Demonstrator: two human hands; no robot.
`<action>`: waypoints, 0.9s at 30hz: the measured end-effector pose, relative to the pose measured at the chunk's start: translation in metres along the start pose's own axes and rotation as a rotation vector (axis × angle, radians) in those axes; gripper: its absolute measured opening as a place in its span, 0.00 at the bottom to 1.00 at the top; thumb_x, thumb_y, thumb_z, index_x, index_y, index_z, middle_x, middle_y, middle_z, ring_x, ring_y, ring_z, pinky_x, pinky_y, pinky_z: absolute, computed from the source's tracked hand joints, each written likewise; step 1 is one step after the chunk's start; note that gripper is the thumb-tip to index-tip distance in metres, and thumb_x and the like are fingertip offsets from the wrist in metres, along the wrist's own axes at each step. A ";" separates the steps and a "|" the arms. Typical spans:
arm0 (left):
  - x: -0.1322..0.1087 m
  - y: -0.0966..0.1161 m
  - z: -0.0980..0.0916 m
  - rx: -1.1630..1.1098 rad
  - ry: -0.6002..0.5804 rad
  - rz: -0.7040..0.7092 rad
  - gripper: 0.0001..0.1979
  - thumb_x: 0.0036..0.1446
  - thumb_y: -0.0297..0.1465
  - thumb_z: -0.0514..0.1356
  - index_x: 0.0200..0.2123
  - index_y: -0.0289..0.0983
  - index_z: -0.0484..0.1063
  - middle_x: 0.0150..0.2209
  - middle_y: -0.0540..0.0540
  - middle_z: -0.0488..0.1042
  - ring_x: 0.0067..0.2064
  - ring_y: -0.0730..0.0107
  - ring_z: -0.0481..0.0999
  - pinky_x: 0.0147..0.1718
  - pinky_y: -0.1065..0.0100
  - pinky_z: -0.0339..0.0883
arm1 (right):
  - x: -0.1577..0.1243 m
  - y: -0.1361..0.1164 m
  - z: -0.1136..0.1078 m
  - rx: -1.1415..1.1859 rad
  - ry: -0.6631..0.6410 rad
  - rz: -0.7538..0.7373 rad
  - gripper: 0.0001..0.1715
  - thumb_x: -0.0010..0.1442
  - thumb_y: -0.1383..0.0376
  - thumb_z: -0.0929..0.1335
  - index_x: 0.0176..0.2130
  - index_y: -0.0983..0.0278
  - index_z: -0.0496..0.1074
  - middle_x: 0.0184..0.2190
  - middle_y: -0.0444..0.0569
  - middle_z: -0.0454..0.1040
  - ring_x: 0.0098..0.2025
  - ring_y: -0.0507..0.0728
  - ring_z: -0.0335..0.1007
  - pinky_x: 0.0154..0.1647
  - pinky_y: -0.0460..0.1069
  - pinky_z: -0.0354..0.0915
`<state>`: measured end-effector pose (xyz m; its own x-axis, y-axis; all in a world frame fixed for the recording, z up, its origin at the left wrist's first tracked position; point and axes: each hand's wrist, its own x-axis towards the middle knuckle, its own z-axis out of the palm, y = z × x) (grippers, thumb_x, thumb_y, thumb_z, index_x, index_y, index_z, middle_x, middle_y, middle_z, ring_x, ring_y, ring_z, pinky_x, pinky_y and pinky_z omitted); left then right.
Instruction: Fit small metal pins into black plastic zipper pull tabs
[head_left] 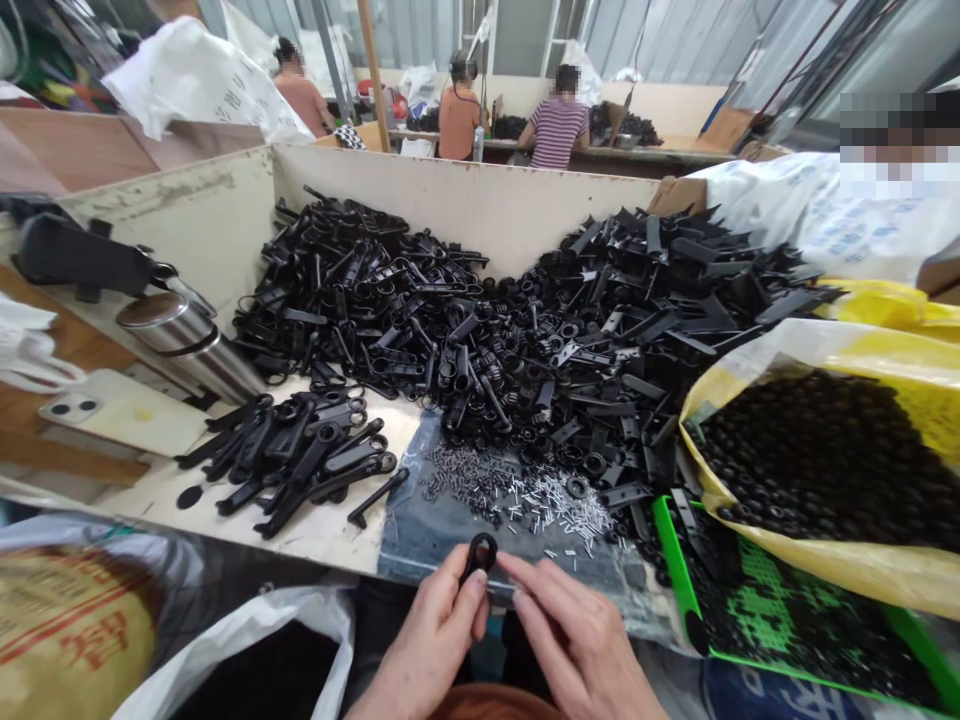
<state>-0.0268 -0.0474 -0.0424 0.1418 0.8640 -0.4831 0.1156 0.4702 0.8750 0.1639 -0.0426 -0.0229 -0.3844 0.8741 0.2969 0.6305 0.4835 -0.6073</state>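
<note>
My left hand point(431, 630) is closed on a black plastic part with a ring-shaped end point(482, 543), thumb and fingers pinching it just below the ring. The rest of the part is mostly hidden by the hand. From the other side my right hand point(577, 630) reaches in, fingers stretched out, its index fingertip at the ring's right edge; its thumb is out of sight. Just beyond both hands, small silver pins point(566, 505) and small dark metal pieces point(461, 475) lie on a dark mat point(409, 530).
Black plastic parts form a large heap point(480, 320). Longer black assemblies point(300, 450) lie left, beside a phone point(127, 410) and steel flask point(191, 340). A green tray point(679, 580) and yellow-white bag point(810, 550) flank the right; a white bag point(240, 640) stands front left. People sit behind.
</note>
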 end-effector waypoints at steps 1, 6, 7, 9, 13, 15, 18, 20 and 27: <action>-0.001 0.002 -0.001 -0.005 -0.036 -0.002 0.23 0.62 0.52 0.56 0.43 0.38 0.74 0.24 0.54 0.67 0.26 0.72 0.63 0.26 0.72 0.58 | -0.002 0.002 -0.004 -0.005 -0.008 0.012 0.20 0.73 0.65 0.59 0.60 0.60 0.69 0.42 0.53 0.81 0.39 0.57 0.81 0.39 0.47 0.74; -0.003 0.008 0.000 -0.010 -0.081 -0.005 0.23 0.62 0.53 0.55 0.39 0.39 0.72 0.24 0.55 0.65 0.23 0.75 0.58 0.22 0.73 0.53 | -0.004 0.005 -0.007 0.120 -0.112 0.061 0.19 0.73 0.68 0.57 0.59 0.61 0.65 0.34 0.47 0.80 0.29 0.53 0.79 0.31 0.43 0.72; -0.003 0.006 0.000 -0.010 -0.079 -0.004 0.23 0.62 0.53 0.55 0.39 0.39 0.72 0.24 0.55 0.65 0.22 0.75 0.57 0.22 0.73 0.52 | -0.004 0.004 -0.006 0.128 -0.129 0.065 0.18 0.74 0.67 0.56 0.57 0.61 0.68 0.34 0.47 0.80 0.29 0.53 0.78 0.30 0.44 0.72; -0.002 0.003 0.002 -0.015 -0.071 -0.004 0.23 0.62 0.53 0.55 0.39 0.39 0.71 0.25 0.55 0.65 0.22 0.76 0.56 0.22 0.73 0.52 | -0.002 0.002 -0.002 0.095 -0.154 0.052 0.19 0.75 0.66 0.55 0.52 0.61 0.72 0.36 0.50 0.78 0.30 0.54 0.78 0.30 0.44 0.71; -0.002 -0.003 0.003 -0.022 -0.053 -0.014 0.24 0.61 0.54 0.56 0.41 0.39 0.71 0.25 0.55 0.65 0.23 0.76 0.57 0.21 0.73 0.52 | -0.001 0.002 0.003 0.040 -0.176 0.034 0.23 0.75 0.65 0.54 0.53 0.63 0.74 0.33 0.50 0.76 0.27 0.53 0.76 0.27 0.44 0.70; -0.002 -0.005 0.003 -0.014 -0.033 -0.017 0.24 0.61 0.54 0.56 0.42 0.39 0.71 0.26 0.54 0.66 0.24 0.75 0.58 0.22 0.73 0.52 | -0.001 0.003 0.003 0.051 -0.182 0.042 0.23 0.75 0.66 0.54 0.54 0.62 0.74 0.33 0.50 0.76 0.27 0.53 0.76 0.27 0.43 0.70; -0.002 -0.006 0.002 0.003 -0.019 -0.026 0.25 0.61 0.55 0.55 0.43 0.40 0.72 0.26 0.54 0.66 0.24 0.74 0.59 0.22 0.73 0.53 | -0.001 0.004 0.003 0.092 -0.187 0.080 0.22 0.74 0.66 0.56 0.53 0.61 0.76 0.34 0.50 0.77 0.28 0.54 0.77 0.27 0.44 0.70; -0.001 -0.007 0.002 0.008 -0.014 -0.034 0.25 0.60 0.56 0.55 0.44 0.40 0.72 0.26 0.54 0.67 0.25 0.74 0.60 0.23 0.73 0.53 | 0.000 0.004 0.003 0.131 -0.197 0.111 0.20 0.73 0.67 0.58 0.52 0.60 0.76 0.35 0.50 0.79 0.30 0.55 0.78 0.30 0.45 0.71; 0.003 -0.018 0.002 0.049 0.004 0.017 0.25 0.62 0.54 0.54 0.45 0.39 0.72 0.26 0.53 0.67 0.26 0.71 0.62 0.26 0.71 0.58 | 0.000 0.008 0.008 0.230 -0.249 0.181 0.20 0.72 0.67 0.59 0.51 0.60 0.77 0.38 0.49 0.81 0.37 0.57 0.80 0.38 0.48 0.73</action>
<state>-0.0261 -0.0535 -0.0593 0.1407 0.8726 -0.4677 0.1615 0.4458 0.8804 0.1635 -0.0388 -0.0337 -0.4504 0.8928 -0.0016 0.5466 0.2743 -0.7912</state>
